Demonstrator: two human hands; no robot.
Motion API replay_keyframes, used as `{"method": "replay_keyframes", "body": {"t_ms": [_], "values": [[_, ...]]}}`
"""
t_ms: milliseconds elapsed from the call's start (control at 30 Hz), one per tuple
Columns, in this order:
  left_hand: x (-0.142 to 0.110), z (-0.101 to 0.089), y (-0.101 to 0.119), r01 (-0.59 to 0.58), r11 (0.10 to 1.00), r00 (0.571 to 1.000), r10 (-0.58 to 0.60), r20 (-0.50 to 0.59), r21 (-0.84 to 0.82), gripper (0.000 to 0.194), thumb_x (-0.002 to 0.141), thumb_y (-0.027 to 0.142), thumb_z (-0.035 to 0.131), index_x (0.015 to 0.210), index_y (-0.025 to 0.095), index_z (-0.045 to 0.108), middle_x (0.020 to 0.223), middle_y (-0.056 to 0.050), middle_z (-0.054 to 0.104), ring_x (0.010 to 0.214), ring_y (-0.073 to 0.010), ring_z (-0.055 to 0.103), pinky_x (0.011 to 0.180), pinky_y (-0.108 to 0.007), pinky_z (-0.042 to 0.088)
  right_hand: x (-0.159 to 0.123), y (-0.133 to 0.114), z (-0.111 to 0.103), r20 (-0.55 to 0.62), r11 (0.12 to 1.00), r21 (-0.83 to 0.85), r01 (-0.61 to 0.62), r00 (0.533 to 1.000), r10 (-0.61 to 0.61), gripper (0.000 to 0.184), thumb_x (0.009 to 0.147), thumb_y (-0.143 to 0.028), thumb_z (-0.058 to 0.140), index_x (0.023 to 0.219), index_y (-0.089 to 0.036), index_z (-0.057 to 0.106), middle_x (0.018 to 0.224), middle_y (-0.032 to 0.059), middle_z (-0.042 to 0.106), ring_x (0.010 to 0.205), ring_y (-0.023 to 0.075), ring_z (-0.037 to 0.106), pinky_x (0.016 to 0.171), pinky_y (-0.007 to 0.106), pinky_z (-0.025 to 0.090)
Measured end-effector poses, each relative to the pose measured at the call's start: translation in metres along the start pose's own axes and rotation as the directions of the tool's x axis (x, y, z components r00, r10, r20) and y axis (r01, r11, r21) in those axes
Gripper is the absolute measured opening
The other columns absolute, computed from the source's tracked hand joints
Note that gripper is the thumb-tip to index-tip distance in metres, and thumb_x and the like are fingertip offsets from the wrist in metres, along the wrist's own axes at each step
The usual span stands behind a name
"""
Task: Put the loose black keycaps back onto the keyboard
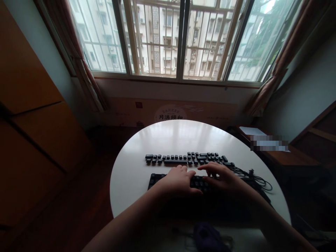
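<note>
A black keyboard [154, 177] lies on a white round table [131, 168], partly hidden under my hands and forearms. My left hand [178, 179] rests over its left-middle part, palm down, with the fingers stretched forward and the thumb out to the right. To the right of it, my right hand [220, 174] hovers over or touches the keys; its index finger and thumb are apart, with nothing visible between them. Just beyond the keyboard, loose black keycaps [175, 161] stand in rows, including a long space bar. My right fingertips are close to these rows.
A coiled black cable [262, 183] lies at the table's right side. Near my body is a dark purple object [207, 237], too dim to name. Papers [252, 131] lie on a wooden surface at the right. A long printed box [210, 112] stands under the barred window.
</note>
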State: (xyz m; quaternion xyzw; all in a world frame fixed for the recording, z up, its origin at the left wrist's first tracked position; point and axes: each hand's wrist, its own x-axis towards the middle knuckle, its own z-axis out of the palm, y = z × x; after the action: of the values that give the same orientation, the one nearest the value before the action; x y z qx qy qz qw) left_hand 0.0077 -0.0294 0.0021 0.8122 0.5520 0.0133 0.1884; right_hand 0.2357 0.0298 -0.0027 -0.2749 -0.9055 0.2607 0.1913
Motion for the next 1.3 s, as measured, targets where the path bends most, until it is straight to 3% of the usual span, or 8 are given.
{"method": "replay_keyframes", "body": {"t_ms": [100, 200, 300, 400, 567, 933, 1133, 1300], "values": [[-0.003, -0.005, 0.005, 0.014, 1.0, 0.999, -0.014, 0.028, -0.001, 0.083, 0.081, 0.079, 0.055, 0.143, 0.024, 0.054, 0.138, -0.017, 0.057, 0.125, -0.0399, 0.051, 0.099, -0.048, 0.043, 0.012, 0.007, -0.006, -0.103, 0.999, -0.036, -0.016, 0.995, 0.013, 0.024, 0.094, -0.034, 0.06, 0.112, -0.024, 0.072, 0.091, 0.0048, 0.068, 0.077, 0.0164, 0.061, 0.071, 0.03, 0.05], [-0.004, -0.008, 0.008, 0.027, 0.999, 0.999, -0.028, 0.033, 0.025, 0.078, 0.08, 0.075, 0.06, 0.138, 0.023, 0.057, 0.134, -0.017, 0.059, 0.122, -0.0395, 0.052, 0.098, -0.047, 0.044, 0.032, 0.01, -0.014, -0.128, 1.0, -0.02, -0.015, 0.992, 0.012, 0.025, 0.093, -0.035, 0.06, 0.11, -0.023, 0.072, 0.088, 0.0044, 0.07, 0.071, 0.0157, 0.061, 0.066, 0.029, 0.051], [-0.004, -0.005, 0.005, 0.017, 0.999, 1.0, -0.017, -0.001, 0.035, 0.078, 0.078, 0.076, 0.062, 0.136, 0.024, 0.059, 0.13, -0.016, 0.061, 0.12, -0.0388, 0.054, 0.097, -0.047, 0.044, 0.061, 0.016, -0.021, -0.112, 0.999, -0.032, 0.003, 0.994, -0.006, 0.024, 0.092, -0.034, 0.06, 0.11, -0.022, 0.072, 0.093, 0.0046, 0.073, 0.075, 0.0166, 0.065, 0.068, 0.029, 0.053], [-0.005, -0.001, 0.0, -0.005, 1.0, 1.0, 0.006, -0.017, 0.007, 0.081, 0.078, 0.079, 0.058, 0.138, 0.025, 0.058, 0.129, -0.015, 0.061, 0.119, -0.0385, 0.054, 0.098, -0.047, 0.044, 0.092, 0.027, -0.022, -0.083, 0.995, -0.102, 0.02, 0.996, -0.028, 0.016, 0.086, -0.028, 0.065, 0.097, -0.023, 0.076, 0.096, 0.0048, 0.075, 0.091, 0.0208, 0.068, 0.083, 0.034, 0.053], [-0.008, -0.001, -0.001, -0.021, 1.0, 1.0, 0.021, -0.019, -0.01, 0.086, 0.08, 0.084, 0.048, 0.139, 0.022, 0.056, 0.131, -0.018, 0.06, 0.12, -0.04, 0.054, 0.099, -0.049, 0.042, 0.124, 0.051, -0.008, -0.005, 0.988, -0.155, -0.004, 1.0, 0.003, 0.015, 0.079, -0.019, 0.066, 0.086, -0.024, 0.078, 0.091, 0.0042, 0.077, 0.091, 0.0223, 0.07, 0.088, 0.035, 0.052], [-0.006, -0.002, 0.001, -0.016, 1.0, 1.0, 0.016, 0.013, 0.012, 0.085, 0.08, 0.08, 0.054, 0.137, 0.018, 0.057, 0.133, -0.02, 0.059, 0.119, -0.0412, 0.053, 0.1, -0.051, 0.042, 0.136, 0.069, 0.008, 0.084, 0.984, -0.172, -0.056, 0.994, 0.071, 0.024, 0.076, -0.015, 0.063, 0.095, -0.021, 0.077, 0.098, 0.0037, 0.078, 0.092, 0.0203, 0.07, 0.087, 0.034, 0.053], [-0.006, -0.002, 0.0, -0.025, 1.0, 1.0, 0.025, 0.016, -0.001, 0.087, 0.081, 0.081, 0.052, 0.141, 0.018, 0.055, 0.137, -0.021, 0.057, 0.121, -0.0416, 0.052, 0.1, -0.052, 0.041, 0.139, 0.063, 0.009, 0.007, 0.98, -0.193, -0.05, 0.999, 0.052, 0.019, 0.08, -0.015, 0.063, 0.094, -0.02, 0.074, 0.094, 0.0037, 0.077, 0.09, 0.0192, 0.07, 0.085, 0.034, 0.052], [-0.007, -0.004, -0.001, -0.019, 1.0, 1.0, 0.019, 0.004, -0.015, 0.087, 0.081, 0.08, 0.053, 0.142, 0.019, 0.055, 0.135, -0.02, 0.058, 0.122, -0.0417, 0.051, 0.1, -0.051, 0.042, 0.117, 0.039, -0.016, -0.125, 0.974, -0.22, -0.049, 0.992, 0.022, 0.017, 0.084, -0.024, 0.064, 0.098, -0.021, 0.072, 0.098, 0.005, 0.074, 0.094, 0.0213, 0.067, 0.086, 0.038, 0.052]]}}
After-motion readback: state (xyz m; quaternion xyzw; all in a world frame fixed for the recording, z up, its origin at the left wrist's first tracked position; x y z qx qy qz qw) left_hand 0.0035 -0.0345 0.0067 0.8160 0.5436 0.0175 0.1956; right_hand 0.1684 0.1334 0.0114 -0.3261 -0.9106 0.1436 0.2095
